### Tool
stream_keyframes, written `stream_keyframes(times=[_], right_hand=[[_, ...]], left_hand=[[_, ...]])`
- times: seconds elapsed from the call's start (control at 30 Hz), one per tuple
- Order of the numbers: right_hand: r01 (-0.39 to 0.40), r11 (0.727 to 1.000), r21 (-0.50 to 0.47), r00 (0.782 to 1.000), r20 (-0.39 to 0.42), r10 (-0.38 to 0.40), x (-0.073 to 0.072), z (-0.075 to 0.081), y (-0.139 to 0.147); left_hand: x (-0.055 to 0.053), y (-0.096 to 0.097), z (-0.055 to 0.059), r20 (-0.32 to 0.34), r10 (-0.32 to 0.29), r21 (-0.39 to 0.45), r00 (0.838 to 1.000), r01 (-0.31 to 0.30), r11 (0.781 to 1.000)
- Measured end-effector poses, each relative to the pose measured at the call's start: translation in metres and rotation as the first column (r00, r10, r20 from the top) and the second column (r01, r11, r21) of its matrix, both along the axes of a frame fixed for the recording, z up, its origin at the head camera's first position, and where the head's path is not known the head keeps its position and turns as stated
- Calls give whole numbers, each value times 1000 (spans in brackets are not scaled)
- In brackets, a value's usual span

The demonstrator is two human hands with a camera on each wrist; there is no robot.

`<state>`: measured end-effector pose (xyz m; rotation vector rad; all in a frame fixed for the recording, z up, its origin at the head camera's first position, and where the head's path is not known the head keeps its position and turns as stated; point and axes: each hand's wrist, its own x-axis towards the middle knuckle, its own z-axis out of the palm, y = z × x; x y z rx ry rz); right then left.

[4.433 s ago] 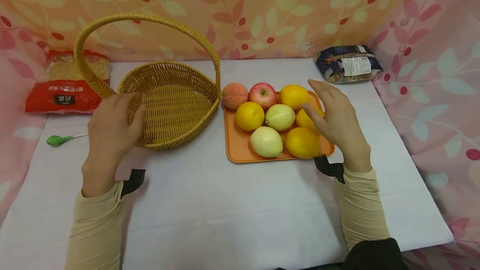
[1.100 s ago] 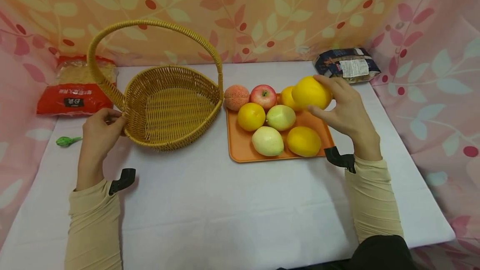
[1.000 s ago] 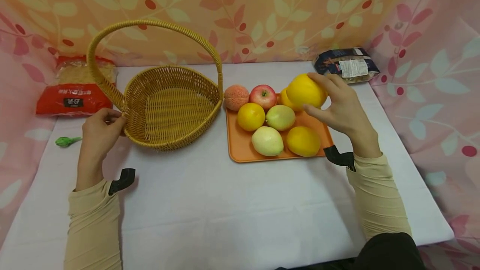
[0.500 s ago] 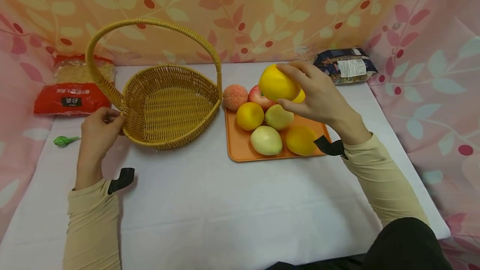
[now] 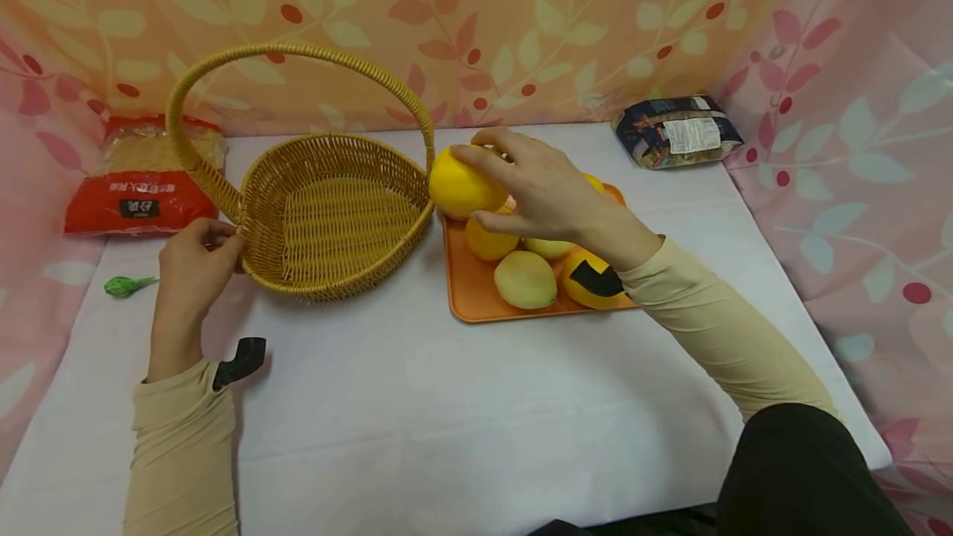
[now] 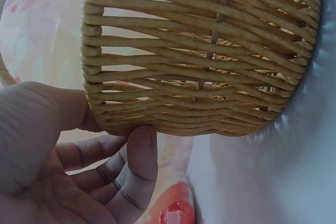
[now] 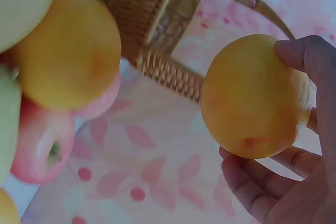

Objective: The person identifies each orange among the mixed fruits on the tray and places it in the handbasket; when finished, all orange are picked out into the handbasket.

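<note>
My left hand [image 5: 195, 267] pinches the left rim of a wicker basket [image 5: 350, 284] with a tall arched handle. In the left wrist view, my thumb [image 6: 143, 153] presses the outside of its woven wall [image 6: 199, 61]. My right hand [image 5: 547, 193] holds a round yellow-orange fruit [image 5: 462, 182] above the tray's left end, beside the basket's right edge. Fingers and thumb grip the fruit [image 7: 252, 98] from one side in the right wrist view. Below the hand lies an orange tray [image 5: 472, 296] with several fruits, including a pale green oval one [image 5: 525, 279] and a red apple [image 7: 44, 142], partly hidden.
A red bag of dry food [image 5: 141, 197] lies behind my left hand, and a green bud-shaped item [image 5: 126, 285] lies left of it. A dark blue packet [image 5: 677, 135] sits at the back right. Patterned cloth [image 5: 514, 31] encloses the white table [image 5: 402, 404].
My right hand took the yellow-orange fruit from the tray's right side, lifted it and carried it left toward the basket. My left hand moved onto the basket rim, then stayed there.
</note>
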<state>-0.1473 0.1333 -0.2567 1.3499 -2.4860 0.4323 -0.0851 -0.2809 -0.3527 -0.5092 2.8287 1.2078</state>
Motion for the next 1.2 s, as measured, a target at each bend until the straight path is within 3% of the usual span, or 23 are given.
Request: stream_keyframes(times=[0.33, 0.6, 0.9, 1.2], right_hand=[[-56, 985, 164, 998, 9, 55, 1, -7, -52], [-70, 972, 224, 996, -46, 83, -8, -16, -91], [-2, 948, 317, 992, -122, 43, -17, -22, -122], [41, 910, 413, 994, -110, 6, -29, -41, -142]], left_hand=[[0, -1, 0, 4, 9, 11, 1000, -9, 1000], [0, -1, 0, 2, 10, 7, 1000, -10, 1000], [-3, 0, -2, -11, 16, 24, 1000, -16, 1000], [-2, -1, 0, 14, 19, 11, 1000, -19, 1000]])
